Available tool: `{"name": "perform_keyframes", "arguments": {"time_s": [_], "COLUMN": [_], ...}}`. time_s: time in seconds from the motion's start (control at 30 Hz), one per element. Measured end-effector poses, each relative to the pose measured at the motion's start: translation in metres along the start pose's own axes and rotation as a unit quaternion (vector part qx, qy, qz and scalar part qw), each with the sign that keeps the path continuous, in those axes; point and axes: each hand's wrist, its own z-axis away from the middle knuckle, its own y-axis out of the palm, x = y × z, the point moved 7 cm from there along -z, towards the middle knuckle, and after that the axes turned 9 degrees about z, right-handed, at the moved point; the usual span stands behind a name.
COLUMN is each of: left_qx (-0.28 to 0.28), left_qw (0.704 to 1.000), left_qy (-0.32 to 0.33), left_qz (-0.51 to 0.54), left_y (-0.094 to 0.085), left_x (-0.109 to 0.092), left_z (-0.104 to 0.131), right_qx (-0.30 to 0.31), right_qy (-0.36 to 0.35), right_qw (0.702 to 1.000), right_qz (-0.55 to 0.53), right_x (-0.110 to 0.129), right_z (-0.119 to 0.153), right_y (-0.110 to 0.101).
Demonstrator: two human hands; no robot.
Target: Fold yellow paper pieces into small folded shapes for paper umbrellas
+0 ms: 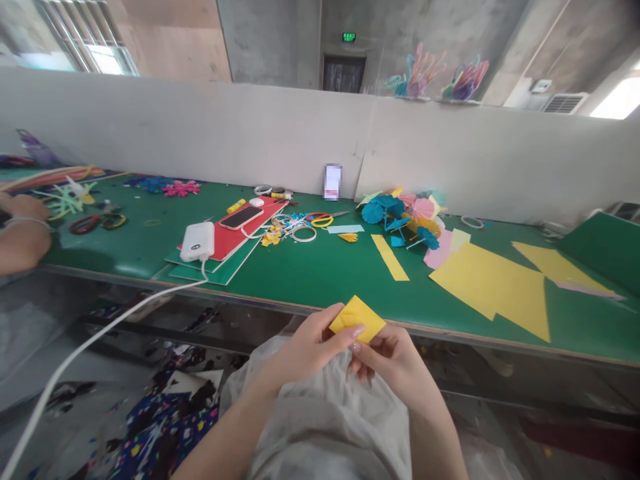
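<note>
Paper (361, 315), yellow, folded square, lower centre of frame, by near edge of desk (295, 283). Left hand (323, 339) and right hand (386, 355) both pinching it, thumbs near lower corner. Folding step, seemingly; next move likely calls for firm creasing.

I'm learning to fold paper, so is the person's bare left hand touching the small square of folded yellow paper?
Touching. The head view shows the left hand with its thumb lying on the folded yellow paper.
</note>
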Motion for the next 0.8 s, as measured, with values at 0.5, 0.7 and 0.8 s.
{"name": "perform_keyframes", "arguments": {"time_s": [0.5, 0.7, 0.8], "left_qx": [0.086, 0.103, 0.097], "left_qw": [0.994, 0.989, 0.990], "left_qy": [-0.040, -0.046, -0.050], "left_qz": [0.050, 0.093, 0.085], "left_y": [0.004, 0.008, 0.007], "left_x": [0.004, 0.002, 0.003], "left_z": [-0.002, -0.003, -0.003], "right_qx": [0.064, 0.073, 0.069], "right_qy": [0.008, 0.002, 0.000], "right_qw": [0.998, 0.997, 0.997], "right_qz": [0.011, 0.024, 0.024], "right_x": [-0.004, 0.000, 0.000], "right_z": [0.002, 0.003, 0.003], "right_y": [0.010, 0.012, 0.010]}}
